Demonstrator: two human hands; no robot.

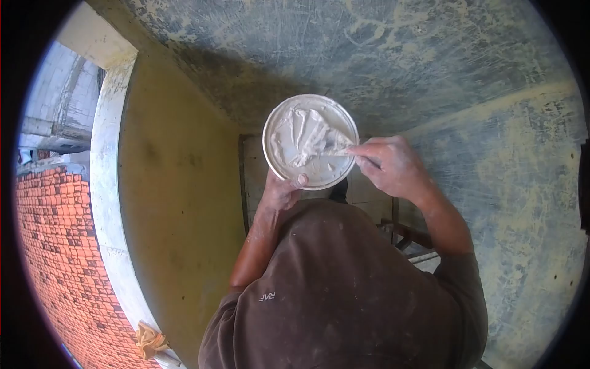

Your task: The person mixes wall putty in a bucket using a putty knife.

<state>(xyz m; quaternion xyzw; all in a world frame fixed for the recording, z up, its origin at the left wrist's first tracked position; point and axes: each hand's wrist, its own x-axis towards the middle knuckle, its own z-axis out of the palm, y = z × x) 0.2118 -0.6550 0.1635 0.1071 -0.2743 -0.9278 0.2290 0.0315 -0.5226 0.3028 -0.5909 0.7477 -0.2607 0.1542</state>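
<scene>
The round white lid (pixel 319 178), rim raised, faces up, its middle smeared with thick, ridged white paste (pixel 299 126); the paste-coated scraper (pixel 327 142) extends over the lid's right side.

I am in what seems a building under repair, because the wall (pixel 516 203) beside me is patchy and white paste (pixel 299 128) lies on my round lid (pixel 322 176).

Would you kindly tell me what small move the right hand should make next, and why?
Probably scoop up some white paste with the flat spreader: the right hand holds it against the paste, and the left hand supports the round lid.
</scene>
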